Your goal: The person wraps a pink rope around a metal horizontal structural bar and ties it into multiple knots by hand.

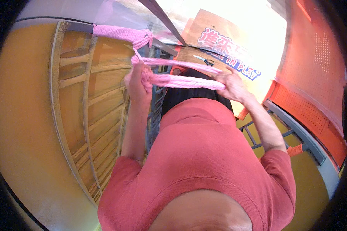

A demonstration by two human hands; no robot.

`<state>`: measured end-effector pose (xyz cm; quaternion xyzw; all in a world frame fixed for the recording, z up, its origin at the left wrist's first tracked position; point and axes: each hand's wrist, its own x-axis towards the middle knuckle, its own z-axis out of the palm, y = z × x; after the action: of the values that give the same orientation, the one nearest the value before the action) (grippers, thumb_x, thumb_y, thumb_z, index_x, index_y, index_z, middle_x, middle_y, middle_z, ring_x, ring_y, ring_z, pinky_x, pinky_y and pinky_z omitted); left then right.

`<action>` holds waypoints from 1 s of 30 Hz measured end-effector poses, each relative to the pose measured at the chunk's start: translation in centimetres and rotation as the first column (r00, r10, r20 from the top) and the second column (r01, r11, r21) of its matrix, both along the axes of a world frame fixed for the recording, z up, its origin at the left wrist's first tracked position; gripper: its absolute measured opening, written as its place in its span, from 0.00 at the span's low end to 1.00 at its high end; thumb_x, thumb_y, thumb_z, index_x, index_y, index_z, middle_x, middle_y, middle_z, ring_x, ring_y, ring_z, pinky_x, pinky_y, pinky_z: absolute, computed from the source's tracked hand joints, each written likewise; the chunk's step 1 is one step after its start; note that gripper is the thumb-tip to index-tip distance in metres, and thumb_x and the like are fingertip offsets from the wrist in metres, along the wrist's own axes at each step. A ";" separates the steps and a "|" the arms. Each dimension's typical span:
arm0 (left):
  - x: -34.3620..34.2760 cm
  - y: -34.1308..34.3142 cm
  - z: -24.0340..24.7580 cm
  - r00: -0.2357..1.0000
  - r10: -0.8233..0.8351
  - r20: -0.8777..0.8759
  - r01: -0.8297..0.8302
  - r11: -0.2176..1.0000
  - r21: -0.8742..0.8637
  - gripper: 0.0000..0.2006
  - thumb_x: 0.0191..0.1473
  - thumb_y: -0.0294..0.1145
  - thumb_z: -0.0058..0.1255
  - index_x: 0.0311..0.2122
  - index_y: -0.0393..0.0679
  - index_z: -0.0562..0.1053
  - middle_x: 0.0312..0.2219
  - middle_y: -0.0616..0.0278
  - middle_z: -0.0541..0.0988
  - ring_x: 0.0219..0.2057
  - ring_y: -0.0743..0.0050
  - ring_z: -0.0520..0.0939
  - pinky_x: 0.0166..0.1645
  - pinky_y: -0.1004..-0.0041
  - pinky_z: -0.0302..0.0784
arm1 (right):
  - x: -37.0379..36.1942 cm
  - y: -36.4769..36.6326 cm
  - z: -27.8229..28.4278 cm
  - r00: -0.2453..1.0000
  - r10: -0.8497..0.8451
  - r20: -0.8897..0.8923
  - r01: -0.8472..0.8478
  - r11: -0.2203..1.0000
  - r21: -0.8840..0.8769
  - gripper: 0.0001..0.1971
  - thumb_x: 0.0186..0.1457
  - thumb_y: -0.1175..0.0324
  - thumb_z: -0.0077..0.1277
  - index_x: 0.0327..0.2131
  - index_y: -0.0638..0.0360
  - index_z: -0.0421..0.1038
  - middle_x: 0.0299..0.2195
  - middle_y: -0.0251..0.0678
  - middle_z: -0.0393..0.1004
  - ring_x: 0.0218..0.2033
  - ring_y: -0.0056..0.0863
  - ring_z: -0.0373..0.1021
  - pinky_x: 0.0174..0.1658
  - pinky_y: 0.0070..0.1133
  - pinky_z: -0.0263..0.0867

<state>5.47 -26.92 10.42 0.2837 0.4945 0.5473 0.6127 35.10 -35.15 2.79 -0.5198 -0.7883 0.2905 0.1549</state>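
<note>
Several strands of pink rope (189,82) stretch between my two hands in front of my waist. My left hand (138,79) is closed around a bunched part of the rope. At the other end my right hand (233,85) grips the looped strands, its fingers slightly smeared by motion. From my left hand the rope runs up to a rail whose pink rope wrapping (119,34) lies in tight turns and ends in a knot. A pair of scissors (205,60) with dark handles lies on a wooden board beyond the strands.
A metal frame with rungs (86,96) stands along my left side, before a yellow-brown surface. The wooden board (216,23) ahead bears printed lettering. Orange perforated panels (302,109) rise at my right, above grey bars. A dark slanting post (164,21) stands at the top.
</note>
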 end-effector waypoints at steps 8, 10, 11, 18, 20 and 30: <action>-2.1 -0.3 0.6 0.996 0.076 -0.055 -0.080 0.993 -0.083 0.10 0.51 0.32 0.55 0.24 0.42 0.68 0.17 0.69 0.68 0.13 0.89 0.64 0.15 0.84 0.53 | 12.2 -11.1 -0.3 0.876 -0.205 0.436 0.436 0.722 -0.537 0.11 0.45 0.62 0.52 0.25 0.59 0.76 0.23 0.49 0.74 0.29 0.45 0.73 0.35 0.33 0.69; -1.1 -0.4 0.4 0.990 0.101 -0.098 -0.112 0.988 -0.106 0.10 0.52 0.33 0.54 0.24 0.42 0.67 0.17 0.69 0.68 0.13 0.89 0.64 0.15 0.85 0.52 | 15.3 -14.7 -1.6 0.905 -0.188 0.383 0.357 0.824 -0.440 0.10 0.48 0.66 0.49 0.27 0.63 0.74 0.23 0.49 0.75 0.28 0.41 0.75 0.34 0.32 0.70; -0.5 -0.4 0.3 0.987 0.105 -0.120 -0.120 0.985 -0.123 0.11 0.52 0.33 0.54 0.23 0.42 0.67 0.16 0.70 0.67 0.13 0.89 0.64 0.15 0.85 0.52 | 15.2 -15.0 -1.8 0.871 -0.383 0.308 0.492 0.698 -0.520 0.09 0.50 0.69 0.46 0.28 0.64 0.73 0.22 0.47 0.75 0.26 0.36 0.74 0.31 0.29 0.69; 1.4 -1.4 0.3 0.987 0.135 -0.084 -0.143 0.984 -0.102 0.13 0.52 0.33 0.53 0.20 0.42 0.64 0.14 0.69 0.65 0.08 0.82 0.63 0.15 0.81 0.65 | 1.5 -1.9 -0.1 0.412 -0.773 -0.482 0.253 0.605 -0.754 0.17 0.58 0.64 0.39 0.49 0.57 0.70 0.40 0.37 0.73 0.39 0.25 0.70 0.45 0.23 0.63; 1.3 -1.3 0.3 0.993 0.117 -0.032 -0.119 0.992 -0.049 0.13 0.51 0.36 0.54 0.25 0.37 0.69 0.17 0.65 0.70 0.15 0.76 0.72 0.14 0.80 0.67 | -5.1 2.8 -0.2 0.121 -0.829 -0.546 -0.181 0.522 -0.833 0.22 0.59 0.61 0.42 0.55 0.57 0.58 0.43 0.44 0.71 0.41 0.36 0.70 0.48 0.34 0.66; -1.0 -3.3 -2.9 0.950 0.291 0.109 -0.294 0.956 0.011 0.08 0.55 0.33 0.49 0.31 0.39 0.72 0.29 0.62 0.76 0.33 0.75 0.79 0.33 0.77 0.76 | -22.1 15.3 -0.6 0.089 -0.982 -0.168 -0.772 0.038 -0.634 0.14 0.62 0.57 0.41 0.30 0.57 0.62 0.20 0.31 0.65 0.17 0.29 0.62 0.26 0.30 0.64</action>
<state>4.48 -30.18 7.57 0.1860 0.4904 0.6530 0.5463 12.98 -19.82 2.17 -0.2084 0.1450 0.9310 0.2622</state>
